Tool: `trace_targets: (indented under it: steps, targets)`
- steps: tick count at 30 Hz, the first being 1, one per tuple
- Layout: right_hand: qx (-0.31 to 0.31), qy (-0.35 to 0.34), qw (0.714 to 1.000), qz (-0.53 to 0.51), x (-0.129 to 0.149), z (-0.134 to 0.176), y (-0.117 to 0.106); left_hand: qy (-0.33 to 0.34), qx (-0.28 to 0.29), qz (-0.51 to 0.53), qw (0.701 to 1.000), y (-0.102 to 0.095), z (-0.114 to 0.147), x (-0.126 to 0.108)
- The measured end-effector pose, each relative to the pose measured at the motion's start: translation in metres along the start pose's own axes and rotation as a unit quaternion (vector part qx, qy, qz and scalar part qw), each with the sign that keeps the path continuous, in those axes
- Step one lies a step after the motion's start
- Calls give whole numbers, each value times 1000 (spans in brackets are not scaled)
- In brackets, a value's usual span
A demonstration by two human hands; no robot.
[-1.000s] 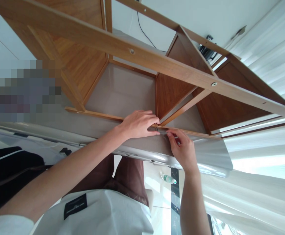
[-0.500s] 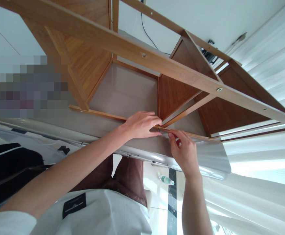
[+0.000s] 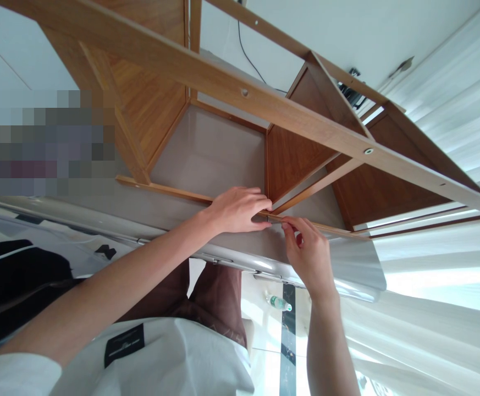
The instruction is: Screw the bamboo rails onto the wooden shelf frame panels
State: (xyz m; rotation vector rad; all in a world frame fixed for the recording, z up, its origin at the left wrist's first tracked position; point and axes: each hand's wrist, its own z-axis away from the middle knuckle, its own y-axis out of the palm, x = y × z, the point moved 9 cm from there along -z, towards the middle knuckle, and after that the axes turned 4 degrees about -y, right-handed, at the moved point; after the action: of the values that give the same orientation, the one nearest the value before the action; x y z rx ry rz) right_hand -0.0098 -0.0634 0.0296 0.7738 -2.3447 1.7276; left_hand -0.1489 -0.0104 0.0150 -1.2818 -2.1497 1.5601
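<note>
A wooden shelf frame (image 3: 174, 59) with slanting brown panels lies across a grey tabletop (image 3: 223, 146). At its near side, my left hand (image 3: 240, 210) closes over the lower wooden rail (image 3: 174, 192), beside the joint with an upright panel (image 3: 305, 159). Just right of it, my right hand (image 3: 308, 250) pinches a thin metal rod (image 3: 276, 222) that looks like a hex key. The rod points toward the rail between my left fingertips, where a small dark piece shows. Its tip is too small to make out.
Higher up, a long rail bears a metal bolt (image 3: 368, 151) and an open hole (image 3: 244, 93). Pale curtains (image 3: 441, 264) hang at the right. A plastic bottle (image 3: 280, 302) lies on the floor. Dark cloth (image 3: 21, 280) sits at the left, and a black cable (image 3: 248, 58) runs behind the frame.
Both hands keep almost the same place and grip. The view has shifted very slightly, and my right hand sits a touch further left and higher.
</note>
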Motion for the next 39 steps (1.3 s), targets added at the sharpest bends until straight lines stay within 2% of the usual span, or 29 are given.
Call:
trace_targets:
  steps: [12,22,28,39]
  targets:
    - [14,-29,999,22,16,-3,-1,0,0,0,1000,2,-1,1]
    - [53,-77,988,120,37,-9,2,0,3,2,1000,2,-1,0]
    - [50,-81,989,115,44,-13,4,5,1,3,1000,0,-2,-2]
    - [20,-29,999,33,18,-10,-1,-5,1,-5,1000,1,-2,0]
